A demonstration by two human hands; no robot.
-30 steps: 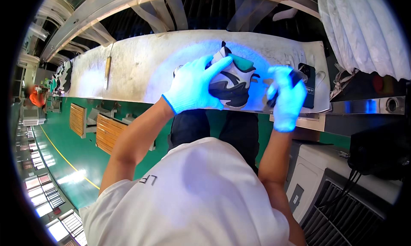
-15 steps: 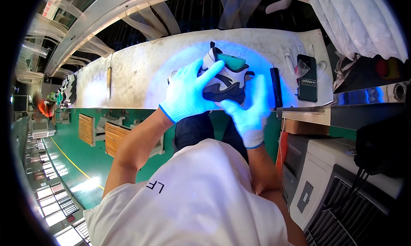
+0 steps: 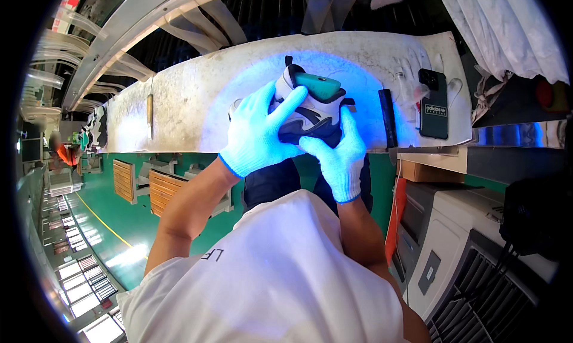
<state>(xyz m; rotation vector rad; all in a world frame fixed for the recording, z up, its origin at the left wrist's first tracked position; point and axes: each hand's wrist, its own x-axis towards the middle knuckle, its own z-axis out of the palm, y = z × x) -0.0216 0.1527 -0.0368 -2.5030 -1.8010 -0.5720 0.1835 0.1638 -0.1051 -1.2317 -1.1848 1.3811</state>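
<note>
Shoe (image 3: 311, 127) at front edge of table (image 3: 191, 92), teal block (image 3: 320, 88) in its opening. Left hand (image 3: 256, 129) fingers grip its left side; right hand (image 3: 341, 158) fingers close round its right end. Black bar (image 3: 387, 117) lies right, dark phone (image 3: 434, 104) farther right.

Gloved left fingers (image 3: 289, 105) and right fingers (image 3: 350, 127) around a white-and-grey shoe (image 3: 307, 115), teal block (image 3: 319, 88) partly inside.
</note>
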